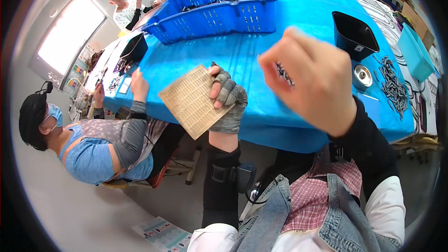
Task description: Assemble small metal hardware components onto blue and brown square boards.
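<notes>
My left hand (227, 97), in a grey fingerless glove, grips a thin tan slotted board (192, 102) by its right edge, tilted above the near edge of the table. Raised to the right of it, my bare right hand (315, 77) is curled shut and blurred by motion. Inside its fingers shows a bunch of small dark and silvery pieces (283, 73). Similar small pieces lie in a loose pile (394, 88) on the table at the far right.
A blue cloth (254, 67) covers the table, with a large blue crate (219, 21) across the back. Right of my hand stand a black bin (355, 37), a round metal-topped tin (363, 75) and a turquoise tub (415, 51). A masked co-worker (98, 144) sits at left.
</notes>
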Tool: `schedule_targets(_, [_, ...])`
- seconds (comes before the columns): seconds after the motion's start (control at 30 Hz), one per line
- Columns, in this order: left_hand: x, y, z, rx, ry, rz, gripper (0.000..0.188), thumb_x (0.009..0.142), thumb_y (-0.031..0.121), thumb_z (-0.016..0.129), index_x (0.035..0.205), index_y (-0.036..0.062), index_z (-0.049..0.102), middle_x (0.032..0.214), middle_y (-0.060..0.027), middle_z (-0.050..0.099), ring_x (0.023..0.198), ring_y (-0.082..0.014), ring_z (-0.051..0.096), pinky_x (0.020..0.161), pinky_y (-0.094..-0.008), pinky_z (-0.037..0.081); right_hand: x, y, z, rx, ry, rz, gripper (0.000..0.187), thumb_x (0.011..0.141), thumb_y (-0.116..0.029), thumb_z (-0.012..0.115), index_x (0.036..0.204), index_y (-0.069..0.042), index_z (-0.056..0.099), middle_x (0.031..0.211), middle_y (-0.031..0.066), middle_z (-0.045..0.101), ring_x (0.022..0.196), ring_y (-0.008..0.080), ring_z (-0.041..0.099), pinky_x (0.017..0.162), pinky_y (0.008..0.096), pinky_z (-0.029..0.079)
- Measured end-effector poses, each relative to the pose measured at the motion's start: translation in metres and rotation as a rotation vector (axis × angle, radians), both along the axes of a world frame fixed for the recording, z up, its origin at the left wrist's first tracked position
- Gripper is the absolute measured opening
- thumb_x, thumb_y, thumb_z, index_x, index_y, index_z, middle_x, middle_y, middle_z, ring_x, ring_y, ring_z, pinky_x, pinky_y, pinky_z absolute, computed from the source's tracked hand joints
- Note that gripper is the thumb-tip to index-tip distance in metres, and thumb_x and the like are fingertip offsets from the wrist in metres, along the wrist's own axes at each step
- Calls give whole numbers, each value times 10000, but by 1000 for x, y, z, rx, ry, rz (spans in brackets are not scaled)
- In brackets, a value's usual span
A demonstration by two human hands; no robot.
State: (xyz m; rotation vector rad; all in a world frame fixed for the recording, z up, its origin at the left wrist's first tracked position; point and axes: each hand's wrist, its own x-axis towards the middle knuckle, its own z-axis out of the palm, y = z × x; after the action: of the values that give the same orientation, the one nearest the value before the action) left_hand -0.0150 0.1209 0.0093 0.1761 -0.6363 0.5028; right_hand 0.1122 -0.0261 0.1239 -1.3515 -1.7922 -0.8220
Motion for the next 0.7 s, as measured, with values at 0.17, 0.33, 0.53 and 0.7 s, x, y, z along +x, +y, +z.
schedule_targets(0.17, [-4,5,-30,-154,85,-34,245,972,248,344,984,56,494,675,-36,505,515,-119,493,500,-238,403,-14,-6,-3,21,1,83,211,637,-40,682,829,-92,611,692,52,518,532,201,523,441,304,416])
schedule_targets(0.33, [-8,-14,-23,-346,228,34,279,988,256,320,990,27,479,637,-51,507,454,-133,474,458,-221,380,-15,-5,-6,103,-5,132,203,619,-38,714,780,-87,600,653,35,505,480,194,503,424,297,390])
schedule_targets(0.53, [1,-11,-35,-195,267,98,305,992,270,301,979,26,483,626,-50,501,434,-130,472,431,-244,384,-22,-22,-39,-79,89,164,216,627,-72,742,714,-93,545,613,23,457,461,164,486,404,289,363])
schedule_targets(0.7, [-4,1,-70,-126,282,49,332,981,287,334,1037,9,507,677,-72,558,472,-147,532,427,-258,399,-18,-45,-77,-236,197,213,203,645,-80,743,706,-91,550,591,17,450,458,178,493,404,296,374])
